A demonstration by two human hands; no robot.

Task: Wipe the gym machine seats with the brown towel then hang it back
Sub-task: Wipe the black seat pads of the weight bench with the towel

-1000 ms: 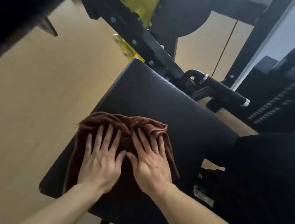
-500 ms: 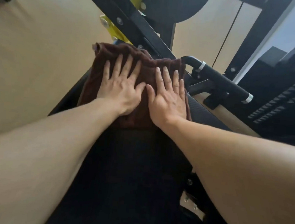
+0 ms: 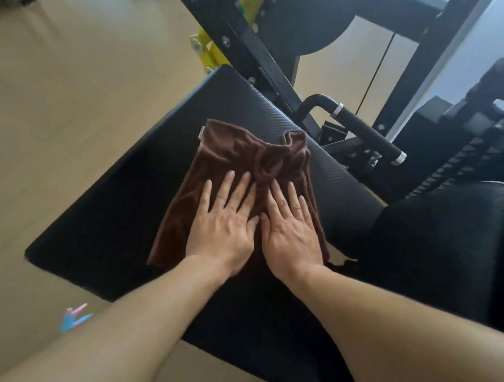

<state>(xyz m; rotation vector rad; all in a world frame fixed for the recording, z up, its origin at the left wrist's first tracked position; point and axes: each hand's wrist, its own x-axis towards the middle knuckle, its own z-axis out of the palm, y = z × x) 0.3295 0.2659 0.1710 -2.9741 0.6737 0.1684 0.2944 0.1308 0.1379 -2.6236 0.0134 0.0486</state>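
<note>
Brown terry towel (image 3: 246, 172) — bunched on the black padded machine seat (image 3: 142, 188) | left hand (image 3: 222, 227) and right hand (image 3: 291, 236) flat, fingers spread, gripping nothing — palms press so the cloth rubs the seat | hanging not yet done

Both bare forearms reach forward from the lower edge, converging; the left hand (image 3: 222, 223) lies flat, palm down, fingers spread and straight; the right hand (image 3: 291, 231) lies flat beside it, palm down, fingers splayed; the thumbs touch or nearly touch between them; both wrists are level, neither hand gripping.
</note>
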